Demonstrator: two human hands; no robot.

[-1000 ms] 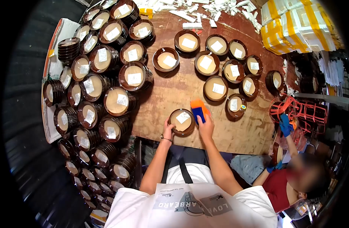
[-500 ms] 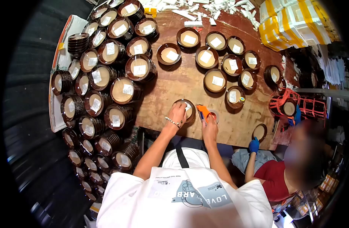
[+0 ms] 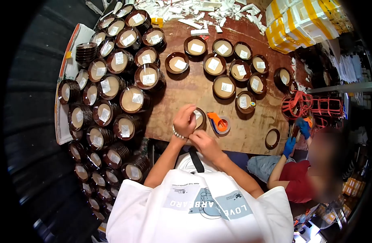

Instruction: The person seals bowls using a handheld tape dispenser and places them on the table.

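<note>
A dark brown glossy bowl (image 3: 200, 118) with a tan inside and a white label sits near the table's front edge. My left hand (image 3: 184, 120), with a beaded bracelet at the wrist, is curled against the bowl's left side and covers part of it. Close by my left wrist, my right hand (image 3: 206, 144) has its fingers pinched together at the bowl's near side. What lies between those fingers is too small to make out. An orange tape dispenser (image 3: 216, 121) with a tape roll lies on the table just right of the bowl.
Stacks of labelled brown bowls (image 3: 131, 99) crowd the left side. More bowls (image 3: 224, 87) stand across the table's back. White foam scraps (image 3: 202, 16) and taped foam boxes (image 3: 303, 24) are at the far end. A blue-gloved co-worker (image 3: 291, 146) sits at right, near a brown ring-shaped rim (image 3: 279, 139).
My right hand has let go of the tape dispenser and moved left to the bowl. My left hand has shifted to the bowl's left side. The co-worker's gloved hand has left the brown rim.
</note>
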